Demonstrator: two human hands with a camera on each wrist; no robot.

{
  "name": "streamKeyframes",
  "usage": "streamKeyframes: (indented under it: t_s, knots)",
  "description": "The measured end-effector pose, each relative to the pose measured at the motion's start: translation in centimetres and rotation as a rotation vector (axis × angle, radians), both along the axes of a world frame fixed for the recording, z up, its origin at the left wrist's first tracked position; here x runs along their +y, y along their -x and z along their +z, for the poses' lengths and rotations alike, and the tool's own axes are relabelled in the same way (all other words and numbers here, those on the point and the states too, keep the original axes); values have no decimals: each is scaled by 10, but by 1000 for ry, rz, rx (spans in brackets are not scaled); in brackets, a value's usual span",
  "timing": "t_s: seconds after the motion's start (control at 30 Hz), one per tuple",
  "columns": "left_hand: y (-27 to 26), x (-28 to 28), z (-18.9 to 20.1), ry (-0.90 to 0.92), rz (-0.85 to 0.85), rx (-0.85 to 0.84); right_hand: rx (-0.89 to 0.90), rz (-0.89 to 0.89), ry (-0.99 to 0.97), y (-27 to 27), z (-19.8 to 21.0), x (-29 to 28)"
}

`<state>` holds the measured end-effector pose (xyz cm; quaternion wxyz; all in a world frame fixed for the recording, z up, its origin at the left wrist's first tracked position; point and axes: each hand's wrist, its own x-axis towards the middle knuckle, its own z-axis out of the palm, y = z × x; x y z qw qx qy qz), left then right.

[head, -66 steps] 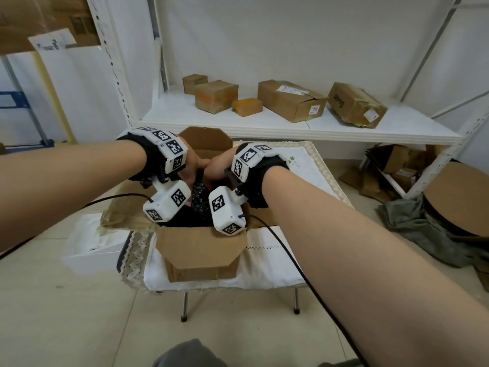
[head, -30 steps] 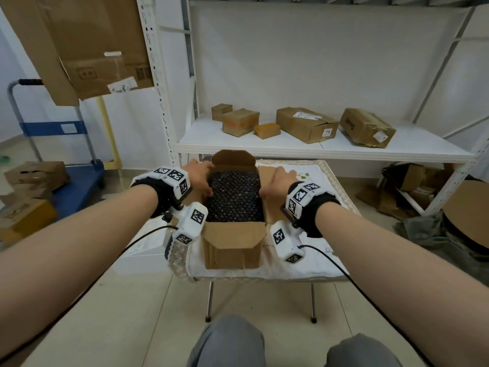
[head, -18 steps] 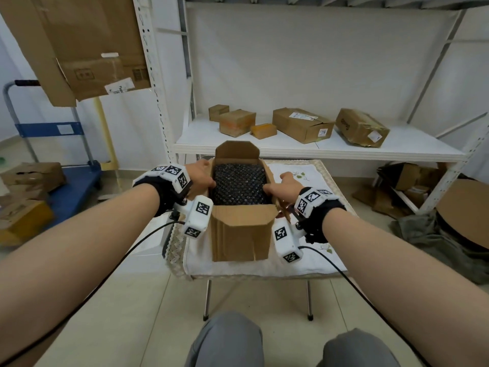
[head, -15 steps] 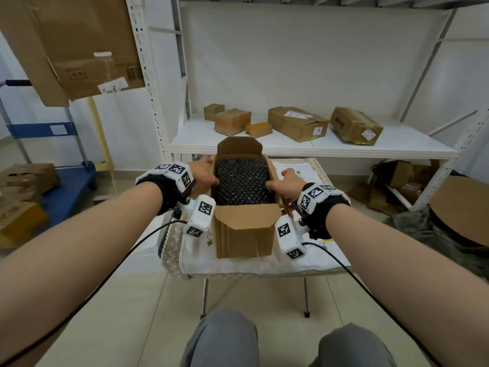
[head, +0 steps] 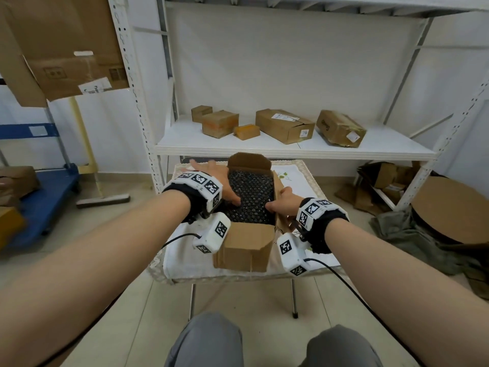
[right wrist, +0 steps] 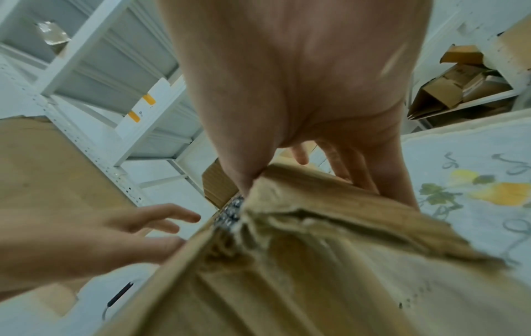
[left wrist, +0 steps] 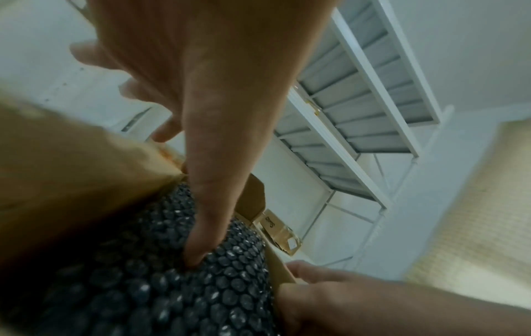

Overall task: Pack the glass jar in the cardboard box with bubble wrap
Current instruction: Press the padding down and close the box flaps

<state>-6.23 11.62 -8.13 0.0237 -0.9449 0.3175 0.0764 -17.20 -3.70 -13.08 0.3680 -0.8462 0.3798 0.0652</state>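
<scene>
Cardboard at the far left first: a flattened carton (head: pixel 66 49) leans against the shelving upright above a blue trolley (head: pixel 39 197). Moving in, the left hand (head: pixel 219 181) has come over the left rim of the cardboard box (head: pixel 244 245); where half a second ago it gripped the outside wall, its thumb now presses on the black bubble wrap (head: pixel 250 200), while the other fingers (left wrist: pixel 86 54) spread loosely past the box's side. That wrap fills the opening to the rim. The glass jar cannot be seen; I judge it buried under the padding. To the right, the right hand (head: pixel 284 205) pinches the right side flap (right wrist: pixel 330 200), thumb inside against the wrap, fingers (right wrist: pixel 359 168) behind it, much as before. The shift suggests padding is being tamped down, with flap closing next. The box sits on a small cloth-covered table (head: pixel 299 176) below a shelf (head: pixel 291 152) of parcels.
</scene>
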Motion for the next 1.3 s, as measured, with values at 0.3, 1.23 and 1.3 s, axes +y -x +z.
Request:
streamKeyframes:
  t_s: [0.3, 1.23, 1.3]
  knots:
    - [4, -12, -21, -209, -121, 45, -164, 34, 304, -20, 42, -10]
    - [-42, -34, -5, -266, -303, -8, 131, 546, 493, -60, 27, 9]
    - [-42, -33, -6, -286, -304, -12, 47, 513, 426, -57, 28, 9]
